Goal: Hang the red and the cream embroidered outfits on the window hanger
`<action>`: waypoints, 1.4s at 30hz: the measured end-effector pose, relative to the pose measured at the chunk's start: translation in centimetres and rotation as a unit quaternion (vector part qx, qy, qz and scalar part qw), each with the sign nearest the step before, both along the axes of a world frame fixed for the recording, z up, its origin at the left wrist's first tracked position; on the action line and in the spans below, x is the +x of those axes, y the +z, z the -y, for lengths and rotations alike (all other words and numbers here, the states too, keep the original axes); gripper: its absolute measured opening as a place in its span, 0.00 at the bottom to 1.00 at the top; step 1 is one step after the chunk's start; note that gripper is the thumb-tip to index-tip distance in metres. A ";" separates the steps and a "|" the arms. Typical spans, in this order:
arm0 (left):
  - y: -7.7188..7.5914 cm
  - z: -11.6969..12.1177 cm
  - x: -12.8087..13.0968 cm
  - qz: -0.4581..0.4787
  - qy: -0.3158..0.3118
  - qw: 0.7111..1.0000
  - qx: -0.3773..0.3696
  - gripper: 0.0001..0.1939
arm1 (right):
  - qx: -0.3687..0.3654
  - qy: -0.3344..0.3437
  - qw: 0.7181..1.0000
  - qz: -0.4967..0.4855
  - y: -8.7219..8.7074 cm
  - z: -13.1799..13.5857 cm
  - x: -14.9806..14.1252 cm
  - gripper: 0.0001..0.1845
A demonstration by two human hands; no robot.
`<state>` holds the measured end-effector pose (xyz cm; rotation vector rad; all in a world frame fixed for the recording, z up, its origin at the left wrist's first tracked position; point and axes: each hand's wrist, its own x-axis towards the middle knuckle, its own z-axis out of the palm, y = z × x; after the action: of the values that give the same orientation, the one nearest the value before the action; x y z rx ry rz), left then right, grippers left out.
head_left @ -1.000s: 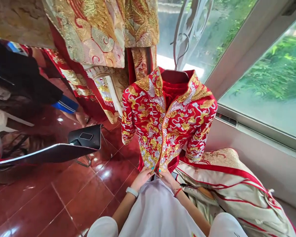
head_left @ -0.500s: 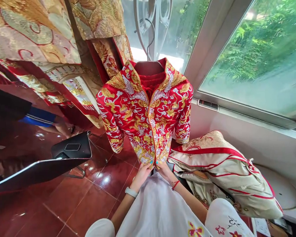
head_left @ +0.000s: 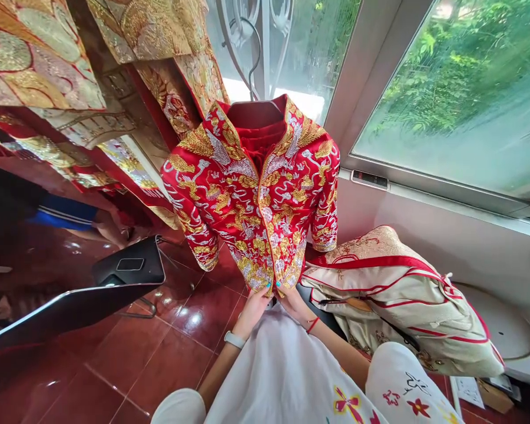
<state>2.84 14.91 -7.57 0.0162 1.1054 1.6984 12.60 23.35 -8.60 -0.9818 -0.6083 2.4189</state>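
A red jacket with gold and silver embroidery hangs in front of me on a hanger whose hook rises by the window. Its front edges meet down the middle, and red cloth shows inside the collar. My left hand pinches the lower front corner on the left side, thumb on top. Opposite it, my right hand pinches the other lower front corner, close beside the left. The fingers under the hem are hidden. A pale band circles my left wrist and a red string my right.
Embroidered garments hang at the upper left. A black chair stands on the red tiled floor, and a person's leg is behind it. Cream garments with red trim are piled right, below the window ledge.
The view has swung right, so the jacket and hanging garments sit further left in the picture. Both hands keep their pinch on the jacket's lower corners.
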 end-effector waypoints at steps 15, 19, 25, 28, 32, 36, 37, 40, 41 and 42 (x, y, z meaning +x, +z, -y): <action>0.4 -0.2 0.2 -0.006 0.008 1.000 -0.002 0.26 | 0.001 0.006 1.000 -0.011 0.5 0.0 -0.1 0.23; 0.4 -0.3 0.3 -0.001 0.003 1.000 0.006 0.26 | 0.009 0.000 1.000 -0.010 0.7 0.1 -0.1 0.22; 0.1 -0.3 0.3 -0.003 0.014 1.000 0.003 0.27 | 0.003 -0.020 1.000 -0.001 1.1 0.5 -0.3 0.23; 0.0 -0.1 0.3 0.002 0.021 1.000 -0.001 0.26 | 0.019 -0.024 1.000 -0.002 0.8 0.8 -0.5 0.23; -0.1 -0.2 0.4 -0.001 0.024 1.000 -0.004 0.25 | 0.022 -0.038 0.999 0.002 0.3 1.1 -0.7 0.21; 0.1 -0.4 0.6 0.000 0.036 0.999 0.006 0.26 | 0.016 -0.048 0.999 0.001 0.3 1.3 -0.9 0.19; 0.2 -0.4 0.6 0.000 0.036 0.999 0.006 0.26 | 0.017 -0.051 0.999 -0.001 0.3 1.3 -1.0 0.18; 0.3 -0.5 0.7 0.006 0.029 1.000 -0.005 0.26 | 0.017 -0.061 0.998 -0.006 0.5 1.4 -1.2 0.15; 0.3 -0.5 0.7 0.007 0.030 1.000 -0.009 0.26 | 0.015 -0.064 0.998 -0.007 0.5 1.4 -1.2 0.15; 0.4 -0.5 0.7 0.006 0.032 0.999 -0.011 0.25 | 0.012 -0.068 0.998 -0.008 0.6 1.5 -1.2 0.15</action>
<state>3.52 15.41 -7.19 -0.0441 1.1262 1.7398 11.35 21.90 -8.01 -0.9624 -0.5453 2.2938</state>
